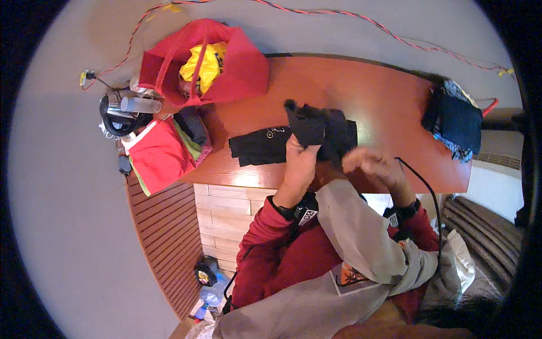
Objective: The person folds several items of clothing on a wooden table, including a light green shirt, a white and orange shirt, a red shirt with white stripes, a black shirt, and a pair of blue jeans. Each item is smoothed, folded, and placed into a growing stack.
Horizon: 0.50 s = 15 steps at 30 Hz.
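My left hand [300, 159] grips the edge of a black cloth garment [309, 125], its thumb on top. The bunched part is raised and blurred. A flat, folded black cloth [258, 146] with a small pale print extends to the left on the table; whether the two are one piece I cannot tell. Just right of the black cloth, my right hand [374, 165] is blurred, its fingers apart and nothing visible in them. Between my arms, another person's grey sleeve [351, 224] reaches towards the table, the hand there dim and partly hidden.
A red fabric bag [245, 63] holding a yellow bag [203, 63] stands at the back left of the reddish table [389, 97]. Red and green cloths [161, 152] lie at the left edge. Folded dark clothes [457, 118] are stacked right. A black cable [423, 182] hangs by my right arm.
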### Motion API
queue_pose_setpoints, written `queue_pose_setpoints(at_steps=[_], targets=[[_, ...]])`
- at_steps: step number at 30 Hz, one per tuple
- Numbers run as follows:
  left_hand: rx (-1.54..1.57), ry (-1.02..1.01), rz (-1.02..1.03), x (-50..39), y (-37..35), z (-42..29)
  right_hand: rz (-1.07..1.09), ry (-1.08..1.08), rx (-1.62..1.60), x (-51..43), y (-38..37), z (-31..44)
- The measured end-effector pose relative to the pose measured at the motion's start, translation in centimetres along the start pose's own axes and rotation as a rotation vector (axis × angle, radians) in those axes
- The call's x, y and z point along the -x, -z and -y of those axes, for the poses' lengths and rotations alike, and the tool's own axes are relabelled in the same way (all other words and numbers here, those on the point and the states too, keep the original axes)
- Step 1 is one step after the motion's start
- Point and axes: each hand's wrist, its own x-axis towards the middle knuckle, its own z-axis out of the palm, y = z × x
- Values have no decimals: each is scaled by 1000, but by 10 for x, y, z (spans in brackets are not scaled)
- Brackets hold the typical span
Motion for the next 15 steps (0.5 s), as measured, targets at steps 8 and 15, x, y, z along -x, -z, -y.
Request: queue_pose_setpoints(at_steps=[8, 15], targets=[[-354, -412, 423, 19, -37, -56, -104, 321, 1084, -34, -27, -53], [689, -278, 119, 55, 60, -98, -559, 270, 1256, -12, 52, -36]])
